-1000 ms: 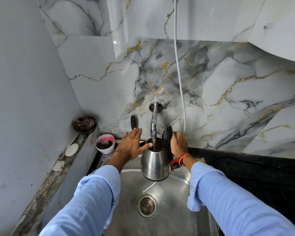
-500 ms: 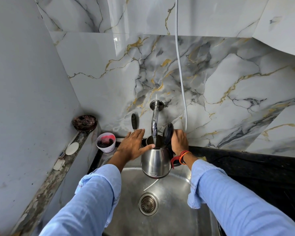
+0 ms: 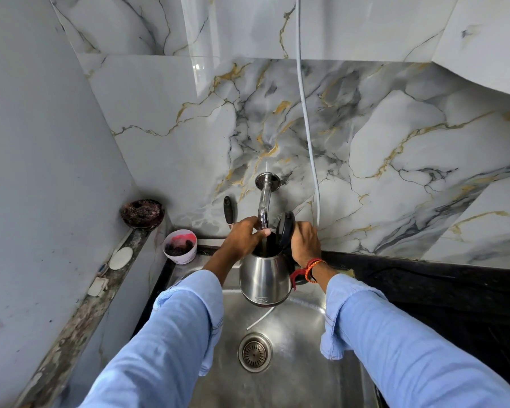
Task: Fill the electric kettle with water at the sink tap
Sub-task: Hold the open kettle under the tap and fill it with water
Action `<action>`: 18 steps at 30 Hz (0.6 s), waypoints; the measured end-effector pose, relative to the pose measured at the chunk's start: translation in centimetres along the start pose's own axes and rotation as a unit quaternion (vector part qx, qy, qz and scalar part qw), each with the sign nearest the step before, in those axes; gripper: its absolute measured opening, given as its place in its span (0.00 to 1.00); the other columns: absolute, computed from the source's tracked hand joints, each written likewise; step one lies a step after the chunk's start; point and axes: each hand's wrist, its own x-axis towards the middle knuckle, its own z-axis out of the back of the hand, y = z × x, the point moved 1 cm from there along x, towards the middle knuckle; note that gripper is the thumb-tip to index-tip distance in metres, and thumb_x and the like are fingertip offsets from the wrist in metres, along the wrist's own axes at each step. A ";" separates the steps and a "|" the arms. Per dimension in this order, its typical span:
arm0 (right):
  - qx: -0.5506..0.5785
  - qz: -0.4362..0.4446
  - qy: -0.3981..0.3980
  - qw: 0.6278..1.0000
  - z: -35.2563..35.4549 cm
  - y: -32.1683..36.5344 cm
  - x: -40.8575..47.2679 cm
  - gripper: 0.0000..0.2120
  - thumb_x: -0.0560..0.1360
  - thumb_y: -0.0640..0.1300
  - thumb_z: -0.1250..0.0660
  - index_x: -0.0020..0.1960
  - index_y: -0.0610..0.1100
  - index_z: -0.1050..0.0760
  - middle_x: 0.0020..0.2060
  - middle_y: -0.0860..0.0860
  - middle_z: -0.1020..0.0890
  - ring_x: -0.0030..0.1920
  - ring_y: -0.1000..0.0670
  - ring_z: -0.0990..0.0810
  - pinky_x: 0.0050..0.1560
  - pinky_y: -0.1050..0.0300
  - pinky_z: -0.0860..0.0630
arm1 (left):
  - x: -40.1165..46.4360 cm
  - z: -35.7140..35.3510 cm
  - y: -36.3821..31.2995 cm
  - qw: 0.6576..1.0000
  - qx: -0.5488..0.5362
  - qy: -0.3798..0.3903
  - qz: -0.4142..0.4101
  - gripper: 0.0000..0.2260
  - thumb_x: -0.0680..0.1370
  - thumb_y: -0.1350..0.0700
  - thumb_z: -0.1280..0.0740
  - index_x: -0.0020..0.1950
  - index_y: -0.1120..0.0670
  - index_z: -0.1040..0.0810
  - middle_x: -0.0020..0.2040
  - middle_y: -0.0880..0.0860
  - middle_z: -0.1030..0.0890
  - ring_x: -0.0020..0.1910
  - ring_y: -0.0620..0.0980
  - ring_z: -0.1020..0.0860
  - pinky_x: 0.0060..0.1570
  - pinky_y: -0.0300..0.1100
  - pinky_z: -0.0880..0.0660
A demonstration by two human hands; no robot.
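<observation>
Kettle (image 3: 265,278) hung lid-open under the tap (image 3: 264,207) over the sink (image 3: 301,325), right hand (image 3: 305,244) clamped on its handle, left hand (image 3: 243,237) closed around the spout end; risk: overfill spilling, or wet grip slipping as weight rose.

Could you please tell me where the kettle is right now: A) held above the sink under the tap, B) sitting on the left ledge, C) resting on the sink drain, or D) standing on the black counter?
A: the right hand holds the kettle above the sink, its open mouth under the tap.
</observation>
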 end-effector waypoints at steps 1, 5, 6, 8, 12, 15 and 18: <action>0.002 0.002 -0.003 1.000 0.0 0.1 0.0 0.17 0.71 0.64 0.53 0.38 0.53 0.34 0.46 0.45 0.24 0.49 0.43 0.27 0.49 0.50 0.33 | 0.2 -0.1 0.0 1.000 0.001 -0.011 0.007 0.18 0.78 0.47 0.29 0.56 0.61 0.21 0.55 0.59 0.17 0.56 0.59 0.20 0.59 0.53 0.25; -0.003 0.003 -0.016 1.000 0.3 -0.2 -0.1 0.17 0.70 0.65 0.53 0.37 0.54 0.34 0.40 0.51 0.29 0.48 0.42 0.26 0.48 0.50 0.32 | 0.4 -1.0 -1.0 0.994 0.037 -0.090 0.042 0.20 0.73 0.41 0.25 0.47 0.58 0.24 0.46 0.57 0.19 0.46 0.58 0.20 0.47 0.53 0.22; -0.004 0.002 -0.018 1.000 0.3 -0.2 -0.1 0.18 0.70 0.64 0.53 0.38 0.54 0.33 0.42 0.49 0.28 0.49 0.42 0.26 0.49 0.49 0.31 | 0.5 -1.1 -1.2 0.991 0.055 -0.105 0.054 0.21 0.72 0.40 0.25 0.45 0.56 0.26 0.44 0.56 0.20 0.44 0.58 0.21 0.45 0.53 0.22; -0.003 0.004 -0.015 1.000 0.4 -0.2 -0.1 0.20 0.71 0.64 0.53 0.40 0.51 0.32 0.46 0.45 0.24 0.51 0.41 0.26 0.52 0.46 0.29 | 0.4 -1.1 -1.4 0.989 0.067 -0.116 0.062 0.21 0.71 0.39 0.24 0.44 0.54 0.28 0.45 0.55 0.22 0.44 0.58 0.22 0.43 0.52 0.23; -0.016 -0.005 -0.021 1.000 0.6 -0.6 0.0 0.21 0.72 0.63 0.51 0.41 0.47 0.29 0.44 0.44 0.25 0.49 0.39 0.24 0.51 0.45 0.26 | 0.3 -0.8 -0.1 0.998 0.021 -0.052 0.035 0.23 0.77 0.37 0.32 0.50 0.58 0.28 0.50 0.57 0.23 0.48 0.56 0.24 0.48 0.51 0.26; -0.026 -0.012 -0.031 0.999 0.8 -1.0 -0.1 0.27 0.72 0.66 0.50 0.37 0.45 0.27 0.41 0.44 0.22 0.46 0.40 0.23 0.45 0.51 0.28 | -0.9 -0.4 0.6 0.995 -0.067 -0.049 0.058 0.21 0.82 0.37 0.41 0.51 0.56 0.26 0.44 0.58 0.16 0.47 0.58 0.19 0.49 0.52 0.24; -0.029 -0.026 -0.036 0.999 1.6 -1.1 -0.6 0.36 0.72 0.73 0.53 0.34 0.43 0.23 0.40 0.41 0.19 0.43 0.41 0.22 0.47 0.51 0.26 | -2.1 0.0 0.9 0.994 -0.078 -0.058 0.050 0.20 0.84 0.42 0.45 0.55 0.58 0.25 0.48 0.63 0.17 0.51 0.64 0.18 0.54 0.57 0.22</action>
